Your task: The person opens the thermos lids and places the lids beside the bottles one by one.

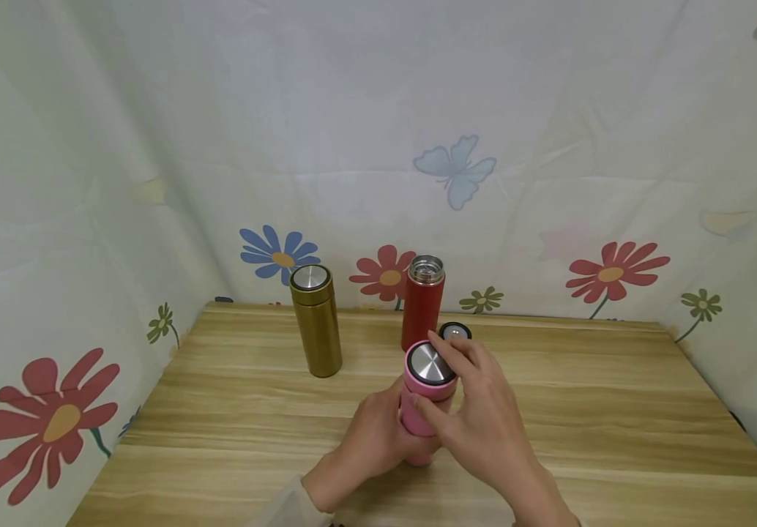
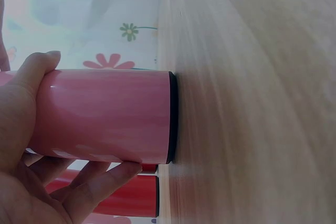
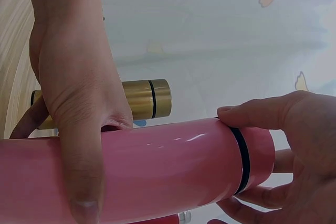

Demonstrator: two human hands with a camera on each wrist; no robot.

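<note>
A pink thermos bottle (image 1: 413, 419) stands close to the table's front, capped with a lid that has a silver disc top (image 1: 431, 364). My left hand (image 1: 377, 426) grips its body, thumb on one side and fingers on the other. With the fingers and thumb of my right hand (image 3: 299, 142) I hold the pink lid (image 3: 261, 156) around its rim. A black ring marks where lid meets body. In the left wrist view the bottle's black base (image 2: 172, 119) is at the table; whether it touches cannot be told.
Behind stands a red thermos bottle (image 1: 422, 311) without its lid, its steel mouth uncovered. A round lid (image 1: 455, 331) with a black rim lies beside it, partly behind my right hand. To the left is a capped gold thermos bottle (image 1: 319, 333). A flowered curtain (image 1: 326, 146) borders the wooden table (image 1: 616, 410).
</note>
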